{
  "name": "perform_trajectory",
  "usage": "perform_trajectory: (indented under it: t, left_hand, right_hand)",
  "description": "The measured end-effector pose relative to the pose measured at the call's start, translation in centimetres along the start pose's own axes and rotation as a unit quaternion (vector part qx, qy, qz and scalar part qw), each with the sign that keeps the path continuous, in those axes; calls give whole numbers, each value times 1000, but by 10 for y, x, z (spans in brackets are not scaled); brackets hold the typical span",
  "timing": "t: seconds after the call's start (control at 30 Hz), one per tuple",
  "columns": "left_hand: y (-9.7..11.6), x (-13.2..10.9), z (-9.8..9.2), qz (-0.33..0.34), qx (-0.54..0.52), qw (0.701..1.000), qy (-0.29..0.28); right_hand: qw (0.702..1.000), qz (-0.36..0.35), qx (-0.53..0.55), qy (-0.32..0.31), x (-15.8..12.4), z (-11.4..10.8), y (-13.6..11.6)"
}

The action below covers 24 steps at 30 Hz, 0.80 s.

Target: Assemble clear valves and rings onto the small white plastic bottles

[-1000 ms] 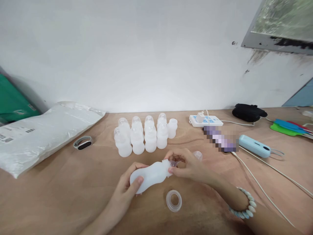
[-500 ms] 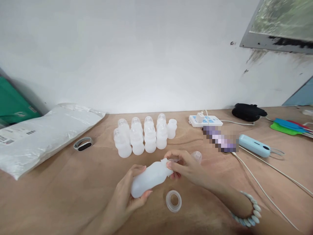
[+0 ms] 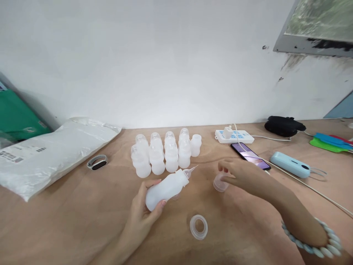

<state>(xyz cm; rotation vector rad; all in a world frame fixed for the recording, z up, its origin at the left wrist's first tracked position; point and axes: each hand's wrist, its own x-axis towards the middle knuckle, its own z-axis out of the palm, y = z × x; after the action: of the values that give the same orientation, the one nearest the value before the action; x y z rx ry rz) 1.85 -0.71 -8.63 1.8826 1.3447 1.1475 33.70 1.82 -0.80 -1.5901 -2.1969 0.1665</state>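
My left hand [image 3: 142, 206] is wrapped round a white baby bottle [image 3: 165, 189], tilted with its neck up to the right. A clear teat [image 3: 188, 173] with a long thin tip sits at the bottle's mouth. My right hand [image 3: 241, 175] has its thumb and fingers closed round a clear domed cap [image 3: 219, 185] low over the table; the palm side is hidden. In front of the bottle, a clear screw ring [image 3: 199, 227] lies flat. Behind, several white bottles with clear domed caps [image 3: 157, 158] stand in two rows, beside one uncapped bottle [image 3: 196, 145].
At left are a white plastic parcel [image 3: 60, 147] and a fitness band [image 3: 97, 163]. To the right lie a power strip [image 3: 245, 137], a phone [image 3: 250, 156], a light-blue device [image 3: 289, 164], a black case [image 3: 284, 126] and coloured spatulas [image 3: 329, 141]. A white cable [image 3: 309, 186] crosses the table.
My right hand has left the bottle's neck and moved right to the clear cap. The teat's tip now shows past the bottle's mouth. My left hand still holds the bottle, slightly raised.
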Motion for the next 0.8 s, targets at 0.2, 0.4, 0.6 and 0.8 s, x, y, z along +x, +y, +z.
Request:
perform_trajectory:
  t: [0.2,0.4,0.6,0.8]
  left_hand:
    - [-1,-1,1,6,-9,1000,-10]
    - [-2,-2,3,6,-26,1000,-14]
    - [-1,-4,4,33,-49,998,-21]
    - [0,-10,4,89,-59,994,-22]
  right_hand:
    - [995,75,-55,-41,-2,-22,-7]
    - [983,72,-52,-160,0,-8,-7]
    - [992,42,102,56,0,-21,-2]
    - [932,-49,355,-58,0,17,-38]
